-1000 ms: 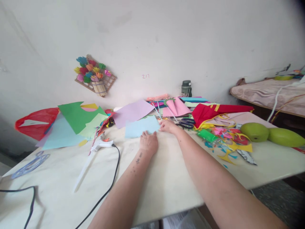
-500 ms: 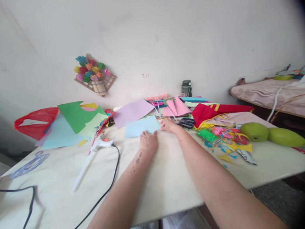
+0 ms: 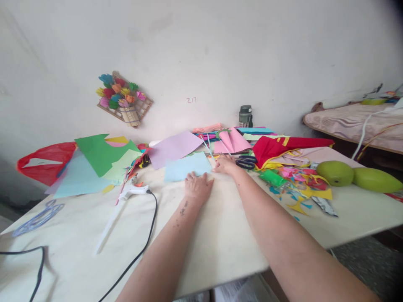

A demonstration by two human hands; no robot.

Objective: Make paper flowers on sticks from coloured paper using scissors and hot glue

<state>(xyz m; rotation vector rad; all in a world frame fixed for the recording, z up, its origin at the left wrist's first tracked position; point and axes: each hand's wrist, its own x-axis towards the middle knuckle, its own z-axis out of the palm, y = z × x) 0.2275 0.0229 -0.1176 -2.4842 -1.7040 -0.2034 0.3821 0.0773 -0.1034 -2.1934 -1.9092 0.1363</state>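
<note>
A light blue sheet of paper (image 3: 182, 167) lies flat on the table in front of me. My left hand (image 3: 198, 186) rests on its near edge with the fingers flat and the thumb spread to the right. Just off the sheet's right corner is my right hand (image 3: 224, 164), its fingers drawn together in a pinch. Whatever they hold, if anything, is too small to make out. Thin pale blue strips (image 3: 208, 144) run up from near these fingertips. Dark-handled scissors (image 3: 246, 162) lie right of that hand.
A white glue gun (image 3: 134, 191) with a black cord lies at left, near green paper (image 3: 102, 153). Lilac paper (image 3: 176, 147) is behind the blue sheet. Paper scraps (image 3: 310, 191), red cloth (image 3: 283, 147) and green fruit-like objects (image 3: 335, 173) occupy the right side.
My right hand has shifted slightly right, away from the blue sheet's corner. My left thumb has swung outward to the right. The sheet has stayed in place.
</note>
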